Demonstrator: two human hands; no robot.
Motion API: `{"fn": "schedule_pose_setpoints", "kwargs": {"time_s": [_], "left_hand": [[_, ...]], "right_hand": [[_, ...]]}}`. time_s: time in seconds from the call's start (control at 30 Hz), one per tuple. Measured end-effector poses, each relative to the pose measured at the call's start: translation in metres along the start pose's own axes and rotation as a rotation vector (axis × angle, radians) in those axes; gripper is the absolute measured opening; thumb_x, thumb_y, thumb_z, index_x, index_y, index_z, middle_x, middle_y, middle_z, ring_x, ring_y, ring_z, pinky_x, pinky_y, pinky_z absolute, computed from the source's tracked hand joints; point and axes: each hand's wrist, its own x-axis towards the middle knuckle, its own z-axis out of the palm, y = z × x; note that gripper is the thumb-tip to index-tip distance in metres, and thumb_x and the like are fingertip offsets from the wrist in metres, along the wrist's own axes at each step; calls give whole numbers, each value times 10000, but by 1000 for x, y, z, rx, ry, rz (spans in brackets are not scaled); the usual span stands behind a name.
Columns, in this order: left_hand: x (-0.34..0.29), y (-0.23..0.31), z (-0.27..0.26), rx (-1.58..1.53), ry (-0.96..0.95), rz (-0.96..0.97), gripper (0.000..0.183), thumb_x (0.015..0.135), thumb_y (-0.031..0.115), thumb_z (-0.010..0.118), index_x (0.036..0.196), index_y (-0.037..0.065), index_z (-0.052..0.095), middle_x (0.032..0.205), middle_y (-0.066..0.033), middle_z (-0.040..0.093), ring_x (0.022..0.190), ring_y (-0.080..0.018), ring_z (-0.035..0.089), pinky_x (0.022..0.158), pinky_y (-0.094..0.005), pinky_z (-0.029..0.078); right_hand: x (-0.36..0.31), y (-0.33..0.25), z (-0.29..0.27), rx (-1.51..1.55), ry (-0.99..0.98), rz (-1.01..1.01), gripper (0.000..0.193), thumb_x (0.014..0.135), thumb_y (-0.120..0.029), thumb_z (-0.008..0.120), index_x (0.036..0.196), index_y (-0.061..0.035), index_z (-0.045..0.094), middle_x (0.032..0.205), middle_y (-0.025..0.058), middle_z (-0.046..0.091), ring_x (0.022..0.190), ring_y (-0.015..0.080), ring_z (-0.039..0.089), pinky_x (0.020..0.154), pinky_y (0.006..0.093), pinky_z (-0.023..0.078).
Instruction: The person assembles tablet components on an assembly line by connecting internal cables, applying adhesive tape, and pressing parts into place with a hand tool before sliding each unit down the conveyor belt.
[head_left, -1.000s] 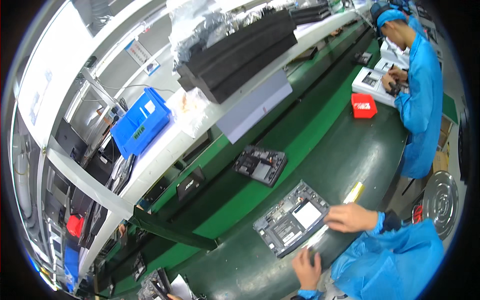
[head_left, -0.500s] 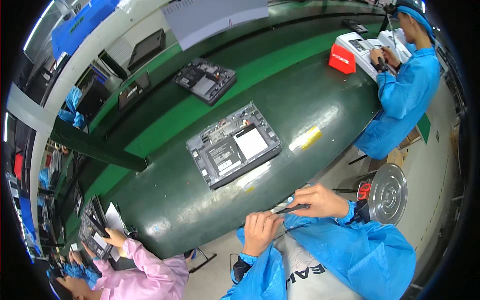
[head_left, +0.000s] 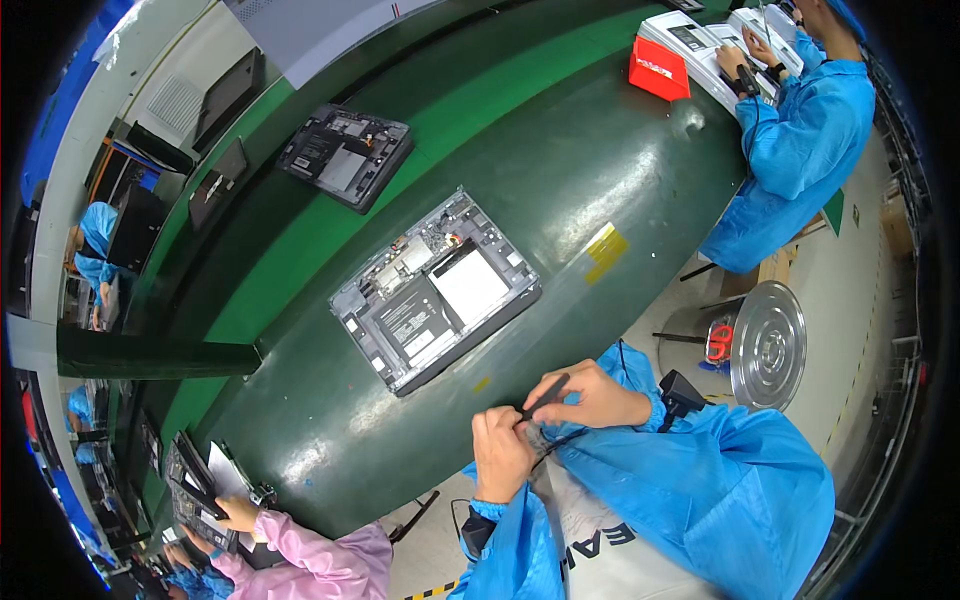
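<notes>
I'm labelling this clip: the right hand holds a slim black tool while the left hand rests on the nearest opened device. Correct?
No: the head view shows the left hand beside the right hand, off the nearest opened device. The right hand does hold a slim black tool.

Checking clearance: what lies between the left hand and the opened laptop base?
In the head view, a small yellow strip on the green tabletop lies between the left hand and the opened laptop base.

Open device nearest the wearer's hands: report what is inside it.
Inside the open device, a black labelled block, a white rectangle beside it and circuitry toward the far edge are visible. Whatever lies beneath those parts is covered.
</notes>
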Motion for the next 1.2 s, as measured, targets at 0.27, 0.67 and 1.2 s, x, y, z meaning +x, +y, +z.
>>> {"fn": "schedule_pose_setpoints", "kwargs": {"time_s": [0.27, 0.67, 1.2], "left_hand": [[9, -11, -12, 160, -61, 8, 327, 790, -35, 740, 1091, 34, 631, 1050, -116, 630, 931, -329, 586, 807, -448, 480], [26, -42, -22, 444, -31, -15, 371, 882, 9, 701, 1245, 74, 735, 1329, -27, 679, 1165, -292, 623, 960, -407, 522], [39, -51, -19, 337, 61, -19, 291, 847, 38, 763, 1136, 59, 774, 1104, -10, 710, 971, -232, 627, 842, -379, 513]], "right_hand": [[13, 6, 7, -62, -25, 56, 168, 887, -38, 801, 1042, 15, 760, 913, 97, 775, 762, 177, 756, 686, 295, 602], [39, 40, 1, -224, 100, 26, 155, 949, -131, 758, 1051, -16, 737, 971, 106, 773, 818, 200, 738, 714, 331, 553], [39, 36, 15, -423, 177, -355, 336, 850, -42, 816, 1179, -32, 754, 781, 104, 720, 604, 191, 658, 562, 298, 512]]}}
